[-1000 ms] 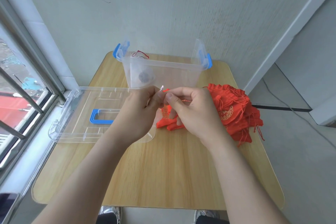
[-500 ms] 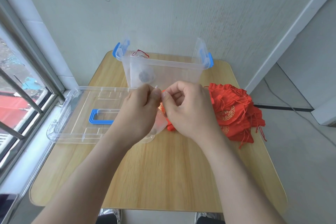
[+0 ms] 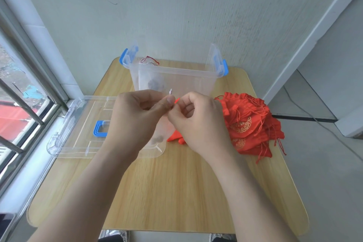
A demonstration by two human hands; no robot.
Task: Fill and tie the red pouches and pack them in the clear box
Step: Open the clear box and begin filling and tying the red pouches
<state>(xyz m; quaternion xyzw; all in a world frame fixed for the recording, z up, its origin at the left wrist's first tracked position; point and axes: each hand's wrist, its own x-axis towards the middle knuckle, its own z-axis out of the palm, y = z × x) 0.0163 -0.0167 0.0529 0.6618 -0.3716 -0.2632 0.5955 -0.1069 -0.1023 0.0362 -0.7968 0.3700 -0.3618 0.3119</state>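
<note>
Our bench (image 3: 176,192) has the clear box (image 3: 172,70) open at the back, its lid (image 3: 78,124) off to the left and the pile of red pouches (image 3: 249,124) on the right. Our left hand (image 3: 135,120) and right hand (image 3: 198,122) both pinch the drawstring (image 3: 170,91) of one red pouch (image 3: 174,137) held mid-bench, so we reckon it's the tying step. Next we need a snug pull and knot, then into the box.
</note>
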